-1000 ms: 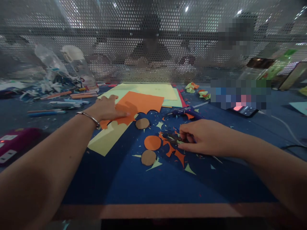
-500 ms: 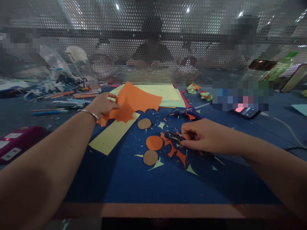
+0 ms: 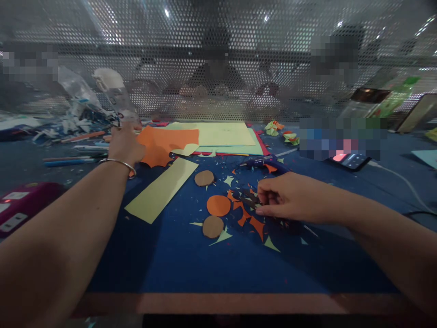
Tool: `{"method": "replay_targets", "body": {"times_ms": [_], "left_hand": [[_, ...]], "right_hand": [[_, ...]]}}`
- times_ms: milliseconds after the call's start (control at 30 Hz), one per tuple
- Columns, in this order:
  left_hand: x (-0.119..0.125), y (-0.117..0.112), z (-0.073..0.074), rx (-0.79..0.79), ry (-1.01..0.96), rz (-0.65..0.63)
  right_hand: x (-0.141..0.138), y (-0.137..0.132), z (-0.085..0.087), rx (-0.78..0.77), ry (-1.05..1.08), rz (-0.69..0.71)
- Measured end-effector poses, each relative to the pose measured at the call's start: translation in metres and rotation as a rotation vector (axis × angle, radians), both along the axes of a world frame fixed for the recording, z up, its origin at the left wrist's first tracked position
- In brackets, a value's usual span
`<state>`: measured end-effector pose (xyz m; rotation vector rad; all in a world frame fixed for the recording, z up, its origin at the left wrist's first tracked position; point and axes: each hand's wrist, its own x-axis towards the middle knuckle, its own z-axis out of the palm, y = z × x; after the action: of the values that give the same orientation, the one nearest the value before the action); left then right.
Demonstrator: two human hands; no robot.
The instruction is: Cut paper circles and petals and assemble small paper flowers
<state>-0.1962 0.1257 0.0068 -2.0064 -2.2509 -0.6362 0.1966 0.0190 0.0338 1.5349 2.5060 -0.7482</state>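
My left hand [image 3: 127, 145] is closed at the left end of a scalloped sheet of orange paper [image 3: 162, 142], its fingertips partly hidden. Just in front of it lies a pale yellow paper strip [image 3: 162, 191]. My right hand [image 3: 282, 198] is closed around dark scissors [image 3: 246, 201], whose blades point left, low over the table. Around the blades are orange paper scraps [image 3: 256, 226] and pale green ones. To their left sit an orange paper disc [image 3: 218, 206] and two brown cardboard discs, one [image 3: 213, 227] nearer me and one [image 3: 204, 178] farther off.
Stacked coloured paper [image 3: 225, 133] lies at the back before a perforated metal screen [image 3: 225, 98]. A blue glue gun [image 3: 262, 161] is beyond my right hand. Pens and a bottle [image 3: 114, 93] stand left; a purple power strip [image 3: 27, 202] is front left; a phone [image 3: 351, 160] with a cable lies right.
My left hand has carried the orange paper leftward and back, uncovering more of the yellow strip and the paper stack. My right hand stays nearly in place with the scissors.
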Motion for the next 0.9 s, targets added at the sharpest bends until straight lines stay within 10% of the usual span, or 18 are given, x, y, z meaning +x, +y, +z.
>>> {"method": "replay_targets", "body": {"times_ms": [133,467,900], "left_hand": [[0.016,-0.009,0.005,0.028,0.056,0.102],[0.064,-0.009,-0.002,-0.057,0.221,-0.284],[0.082,-0.01,-0.01,-0.01,0.201,-0.284]], "right_hand": [[-0.002,-0.001,0.001,0.029,-0.022,0.014],[-0.003,-0.002,-0.001,0.062,-0.038,0.047],[-0.004,-0.002,-0.002,0.085,-0.056,0.071]]}}
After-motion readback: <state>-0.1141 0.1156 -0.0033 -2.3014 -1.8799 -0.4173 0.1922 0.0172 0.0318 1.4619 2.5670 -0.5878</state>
